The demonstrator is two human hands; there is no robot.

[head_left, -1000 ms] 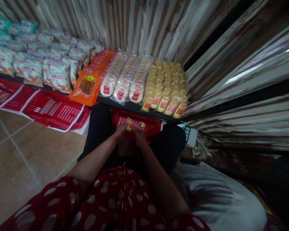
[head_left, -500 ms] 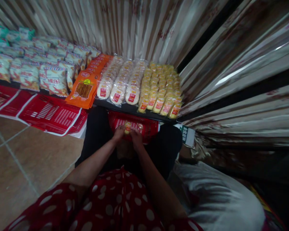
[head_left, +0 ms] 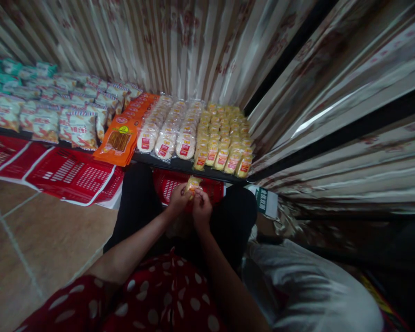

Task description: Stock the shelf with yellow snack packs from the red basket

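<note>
A small yellow wrapped snack [head_left: 193, 183] is held up between my hands, just in front of the shelf edge. My left hand [head_left: 179, 200] grips it from the left side with thumb and fingers. Fingers of my right hand [head_left: 202, 208] are pinched together at its lower right edge. Behind it on the black shelf stand rows of similar yellow snack packs [head_left: 222, 154]. To their left are rows of round white crackers [head_left: 164, 144] in clear wrappers.
Orange snack bags [head_left: 119, 138] and white puffed-snack bags [head_left: 78, 127] line the shelf leftward, with green bags [head_left: 12, 67] at the far end. Red printed sheets [head_left: 76, 173] hang below. A pleated curtain [head_left: 180, 50] backs the shelf. White fabric [head_left: 307, 281] lies at right.
Both hands have come up slightly with the snack, which now shows tilted above my fingers. My right hand has curled its fingers inward at the wrapper. The view has shifted a little.
</note>
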